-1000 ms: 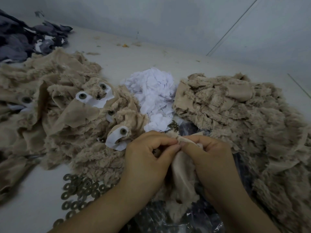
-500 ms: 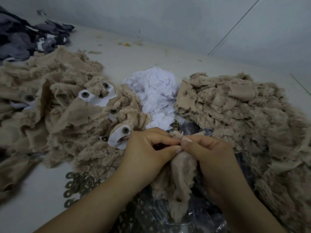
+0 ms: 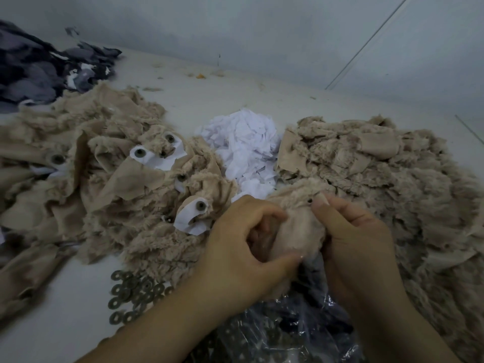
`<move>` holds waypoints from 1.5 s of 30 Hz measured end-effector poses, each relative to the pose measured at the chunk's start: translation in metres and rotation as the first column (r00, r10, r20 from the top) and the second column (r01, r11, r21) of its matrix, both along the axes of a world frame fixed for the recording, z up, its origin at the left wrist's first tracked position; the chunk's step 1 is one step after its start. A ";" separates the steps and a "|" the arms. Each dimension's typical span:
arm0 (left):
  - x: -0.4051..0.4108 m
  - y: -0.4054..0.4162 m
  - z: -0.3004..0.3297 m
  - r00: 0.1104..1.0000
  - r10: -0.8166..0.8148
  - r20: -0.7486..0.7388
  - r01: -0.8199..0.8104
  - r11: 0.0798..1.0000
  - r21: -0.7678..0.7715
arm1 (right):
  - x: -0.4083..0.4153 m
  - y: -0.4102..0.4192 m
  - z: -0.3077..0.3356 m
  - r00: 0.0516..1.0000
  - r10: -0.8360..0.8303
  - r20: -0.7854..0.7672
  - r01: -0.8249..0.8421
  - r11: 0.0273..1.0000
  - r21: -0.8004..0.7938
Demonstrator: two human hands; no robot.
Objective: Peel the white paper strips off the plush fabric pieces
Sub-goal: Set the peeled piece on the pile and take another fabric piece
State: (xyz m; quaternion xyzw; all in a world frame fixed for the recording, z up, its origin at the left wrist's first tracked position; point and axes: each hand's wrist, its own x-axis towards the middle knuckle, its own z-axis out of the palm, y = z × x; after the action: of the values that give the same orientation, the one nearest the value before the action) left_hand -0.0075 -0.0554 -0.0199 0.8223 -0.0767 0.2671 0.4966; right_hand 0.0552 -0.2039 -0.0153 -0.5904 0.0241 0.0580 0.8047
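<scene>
beige plush pieces (image 3: pixel 125 205), white paper scraps (image 3: pixel 243 148), grey washers (image 3: pixel 133 292)

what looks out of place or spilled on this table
Loose metal washers lie scattered on the bare table beside the clear plastic bag, as if spilled from it. Small crumbs and fluff dot the far edge. Otherwise the plush and paper sit in sorted heaps.

Both forearms reach in from the near edge and meet at the middle. The left hand (image 3: pixel 243 247) has its fingers curled over, thumb stretched out to the right, gripping the plush piece (image 3: pixel 298 231). The right hand (image 3: pixel 358 239), just beside it, pinches the same piece's far edge with its thumb and curled fingers.
</scene>
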 end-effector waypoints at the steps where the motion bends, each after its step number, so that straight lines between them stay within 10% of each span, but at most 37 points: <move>1: 0.000 -0.001 0.000 1.000 0.009 0.026 -0.011 0.995 0.099 | 0.000 -0.001 0.000 1.000 -0.007 0.017 0.006 1.000 0.006; 7: 0.003 0.002 -0.001 0.992 0.127 -0.019 -0.112 0.927 0.359 | 0.003 -0.003 -0.002 0.997 -0.013 0.072 0.018 0.998 -0.066; 15: -0.005 -0.001 -0.001 0.902 -0.176 -0.394 0.367 0.792 0.487 | 0.004 0.001 -0.008 0.999 -0.007 0.039 0.012 0.989 -0.148; 25: -0.003 0.000 -0.006 0.975 0.020 -0.222 0.127 0.770 0.625 | 0.007 -0.002 -0.009 0.999 0.027 0.038 -0.020 0.986 -0.166; 31: -0.007 0.001 -0.001 0.912 -0.249 -0.327 0.390 0.777 0.495 | 0.006 0.001 -0.008 0.999 0.001 0.041 0.007 0.980 -0.201; 45: -0.030 0.004 -0.007 0.879 -0.256 -0.401 0.452 0.714 0.534 | -0.002 0.007 -0.004 0.998 0.012 0.062 0.005 0.964 -0.265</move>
State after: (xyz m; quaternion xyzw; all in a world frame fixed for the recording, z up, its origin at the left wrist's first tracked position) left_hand -0.0376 -0.0511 -0.0270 0.9376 -0.2414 -0.0011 0.2501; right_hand 0.0528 -0.1967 -0.0196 -0.6943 0.0052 0.0369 0.7187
